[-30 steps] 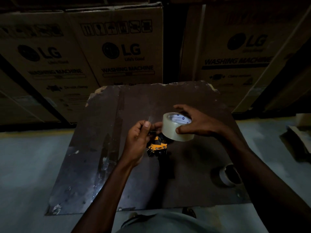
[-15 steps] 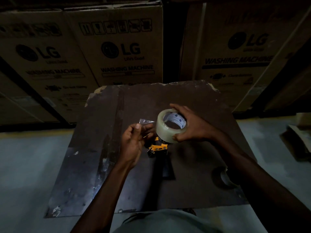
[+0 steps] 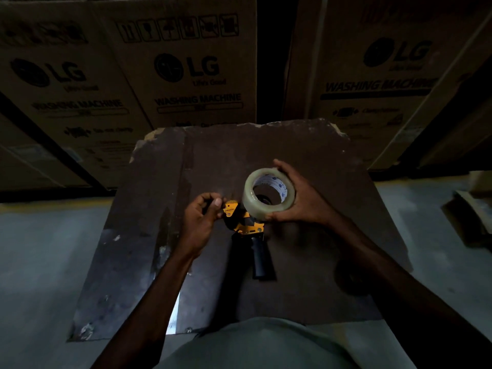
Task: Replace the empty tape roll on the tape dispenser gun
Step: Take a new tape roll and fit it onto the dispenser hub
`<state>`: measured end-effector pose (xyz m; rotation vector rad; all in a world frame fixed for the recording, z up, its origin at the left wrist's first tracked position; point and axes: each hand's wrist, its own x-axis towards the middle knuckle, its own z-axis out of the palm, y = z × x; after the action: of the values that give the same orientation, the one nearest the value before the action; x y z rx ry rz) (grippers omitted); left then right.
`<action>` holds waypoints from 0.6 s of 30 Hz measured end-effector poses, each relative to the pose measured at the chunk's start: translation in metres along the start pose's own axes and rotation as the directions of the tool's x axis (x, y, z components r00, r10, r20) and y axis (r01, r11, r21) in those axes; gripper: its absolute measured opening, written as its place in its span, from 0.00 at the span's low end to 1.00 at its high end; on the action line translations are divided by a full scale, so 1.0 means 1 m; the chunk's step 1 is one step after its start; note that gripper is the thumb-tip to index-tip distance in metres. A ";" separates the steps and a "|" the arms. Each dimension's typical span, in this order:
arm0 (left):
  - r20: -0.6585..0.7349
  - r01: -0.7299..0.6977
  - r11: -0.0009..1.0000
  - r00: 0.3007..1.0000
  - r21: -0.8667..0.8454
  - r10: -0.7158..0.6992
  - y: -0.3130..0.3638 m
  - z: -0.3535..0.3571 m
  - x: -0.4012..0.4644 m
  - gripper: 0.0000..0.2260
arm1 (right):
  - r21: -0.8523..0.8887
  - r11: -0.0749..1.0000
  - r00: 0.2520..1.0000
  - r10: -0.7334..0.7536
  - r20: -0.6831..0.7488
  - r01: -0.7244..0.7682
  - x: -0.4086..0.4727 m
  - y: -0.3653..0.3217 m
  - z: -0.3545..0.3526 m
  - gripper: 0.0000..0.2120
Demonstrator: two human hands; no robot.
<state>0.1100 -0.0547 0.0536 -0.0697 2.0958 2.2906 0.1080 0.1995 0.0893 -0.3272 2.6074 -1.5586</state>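
Note:
A new roll of clear tape (image 3: 249, 202) with a white printed core stands on edge, its hole facing me, just above the dispenser's hub. My right hand (image 3: 306, 202) grips it from the right side. The tape dispenser gun (image 3: 246, 227) lies on the brown board (image 3: 306, 145), yellow head away from me, black handle (image 3: 259, 258) toward me. My left hand (image 3: 198, 222) is pinched shut at the gun's yellow front plate, thumb against fingers. The clear loose tape end it pinches is barely visible in the dim light.
A dark round shape (image 3: 346, 275), the old roll, lies on the board mostly behind my right forearm. Large LG washing machine cartons (image 3: 186, 70) stand right behind the board. Grey floor (image 3: 40, 262) lies on both sides, and cardboard scraps (image 3: 471, 217) sit at the far right.
My right hand has tipped the roll upright, so its hole faces me, and brought it over the gun. My left hand has dropped from mid-air to the yellow head.

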 end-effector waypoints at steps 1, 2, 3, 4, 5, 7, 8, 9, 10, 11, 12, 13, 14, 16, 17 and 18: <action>0.004 0.002 1.000 1.000 0.026 -0.002 -0.004 0.000 0.002 0.04 | 0.012 1.000 1.000 0.009 0.003 -0.009 0.001 0.003 0.001 0.59; 0.002 -0.002 0.998 1.000 0.060 0.002 -0.009 -0.001 0.004 0.05 | 0.022 1.000 1.000 0.021 0.005 -0.021 0.002 0.006 0.002 0.59; -0.002 -0.008 0.996 1.000 0.094 0.009 -0.014 -0.002 0.006 0.07 | 0.030 0.999 0.999 0.033 0.006 -0.033 0.003 0.009 0.002 0.59; -0.009 -0.017 0.990 1.000 0.142 0.018 -0.019 -0.003 0.008 0.07 | 0.032 0.999 0.999 0.043 0.009 -0.044 0.004 0.011 0.003 0.60; -0.012 -0.028 0.983 0.999 0.184 0.031 -0.024 -0.005 0.010 0.08 | 0.030 0.998 0.999 0.052 0.012 -0.052 0.005 0.014 0.003 0.60; -0.003 -0.043 0.965 0.999 0.260 0.046 -0.034 -0.007 0.014 0.08 | 0.027 0.997 0.997 0.069 0.022 -0.070 0.007 0.020 0.002 0.60; 0.004 -0.049 0.955 0.999 0.293 0.049 -0.039 -0.008 0.015 0.08 | 0.026 0.997 0.997 0.076 0.030 -0.077 0.009 0.023 0.002 0.61; 0.008 -0.057 0.944 0.998 0.325 0.057 -0.043 -0.007 0.016 0.09 | 0.021 0.997 0.996 0.078 0.036 -0.079 0.010 0.027 0.003 0.61; 0.006 -0.062 0.931 0.998 0.358 0.064 -0.048 -0.007 0.017 0.10 | 0.015 0.997 0.996 0.078 0.039 -0.079 0.012 0.031 0.004 0.61; 0.000 -0.063 0.920 0.998 0.386 0.069 -0.052 -0.006 0.018 0.11 | 0.007 0.997 0.996 0.078 0.040 -0.079 0.014 0.036 0.006 0.61; -0.009 -0.058 0.911 0.998 0.409 0.068 -0.056 -0.006 0.020 0.12 | -0.004 0.997 0.996 0.080 0.041 -0.080 0.016 0.040 0.007 0.60; -0.019 -0.049 0.903 0.998 0.426 0.063 -0.060 -0.006 0.021 0.13 | -0.017 0.996 0.996 0.083 0.044 -0.083 0.018 0.044 0.009 0.60; -0.028 -0.031 0.898 0.998 0.439 0.048 -0.064 -0.008 0.022 0.13 | -0.029 0.996 0.995 0.085 0.048 -0.084 0.020 0.048 0.011 0.60; -0.034 0.005 0.890 0.999 0.456 0.012 -0.071 -0.010 0.026 0.13 | -0.038 0.995 0.994 0.093 0.055 -0.091 0.026 0.055 0.013 0.59; -0.028 0.014 0.886 1.000 0.464 -0.001 -0.074 -0.012 0.028 0.11 | -0.042 0.995 0.993 0.098 0.064 -0.095 0.029 0.059 0.014 0.59; -0.022 0.016 0.885 1.000 0.466 -0.007 -0.077 -0.015 0.029 0.09 | -0.050 0.994 0.993 0.099 0.071 -0.095 0.031 0.061 0.015 0.59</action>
<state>0.0851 -0.0627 -0.0259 -0.0892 2.5802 1.7165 0.0719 0.2074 0.0294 -0.2517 2.5659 -1.4297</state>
